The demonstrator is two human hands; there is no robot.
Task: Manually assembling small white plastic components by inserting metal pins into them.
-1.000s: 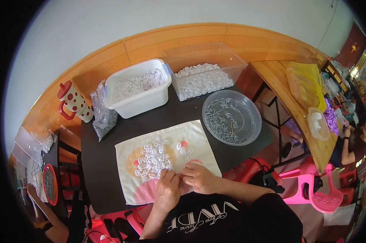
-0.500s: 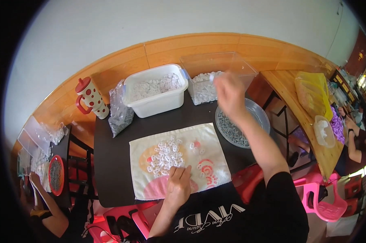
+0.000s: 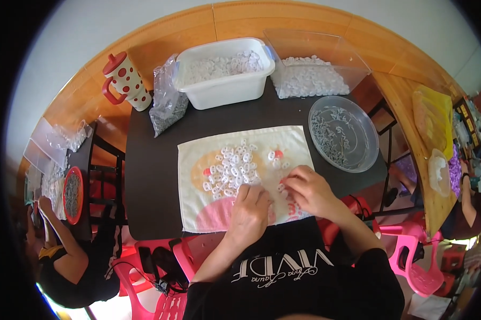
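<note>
A cloth (image 3: 240,176) is laid on the table (image 3: 155,176), near the front edge. A pile of small parts (image 3: 229,168) is heaped on the cloth. Both hands are set on the cloth's near side: left hand (image 3: 249,213) just below the pile, right hand (image 3: 307,189) to its right. Behind the cloth, a tub (image 3: 224,72) and a clear bin (image 3: 315,66) are placed side by side, tub left. A bag (image 3: 166,104) is propped left of the tub, a jug (image 3: 124,80) further left. A bowl (image 3: 342,133) is set right of the cloth.
</note>
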